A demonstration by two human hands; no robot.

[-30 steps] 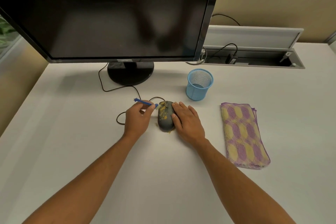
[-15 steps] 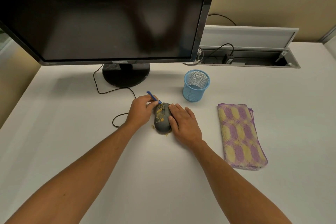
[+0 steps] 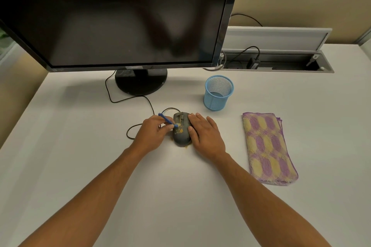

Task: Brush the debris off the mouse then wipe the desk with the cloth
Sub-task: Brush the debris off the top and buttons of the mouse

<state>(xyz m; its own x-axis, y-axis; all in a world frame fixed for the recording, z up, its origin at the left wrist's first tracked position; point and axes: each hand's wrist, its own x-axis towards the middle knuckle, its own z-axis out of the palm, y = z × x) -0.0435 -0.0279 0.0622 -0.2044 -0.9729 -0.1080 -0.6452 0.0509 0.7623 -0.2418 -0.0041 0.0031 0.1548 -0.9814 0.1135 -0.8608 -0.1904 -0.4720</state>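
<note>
From the head camera, we see the dark mouse (image 3: 181,131) at the centre of the white desk (image 3: 80,146), yellow debris (image 3: 178,130) on its back. Our left hand (image 3: 153,134), at the mouse's 9 o'clock, pinches a blue brush (image 3: 166,120), its tip on the mouse. Our right hand (image 3: 204,133) rests at 3 o'clock, fingers straight and slightly spread. The folded cloth (image 3: 268,147) lies farther out at 3 o'clock, a blue mesh cup (image 3: 218,93) at 1 o'clock.

White desk (image 3: 80,166), black monitor (image 3: 120,16) on round stand (image 3: 140,82), open cable tray (image 3: 281,62) at back edge, beige partition wall (image 3: 291,0) behind. Even overhead light.
</note>
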